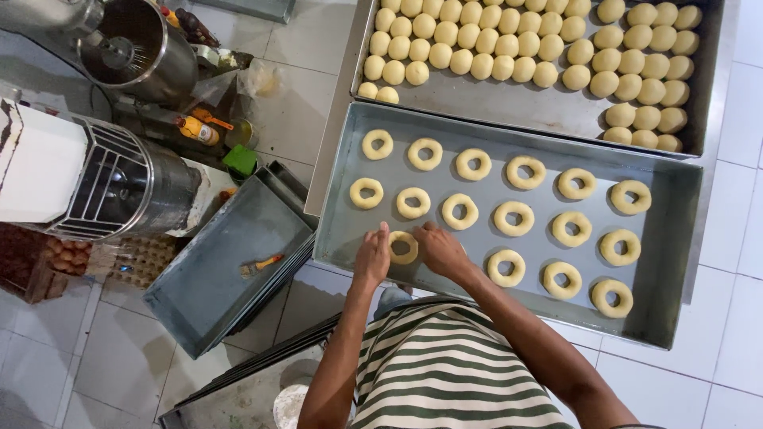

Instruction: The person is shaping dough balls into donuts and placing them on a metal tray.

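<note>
A pale ring of dough lies on the near grey metal tray, at the left end of its front row. My left hand touches the ring's left side with its fingertips. My right hand rests against its right side. Both hands have their fingers on the dough ring as it lies on the tray. Several more dough rings stand in three rows across the tray. Behind it, a second metal tray holds several round dough balls.
A stack of empty trays with a small brush sits at left on the tiled floor. Beyond are a mixer with a wire guard, a steel bowl, bottles and egg cartons.
</note>
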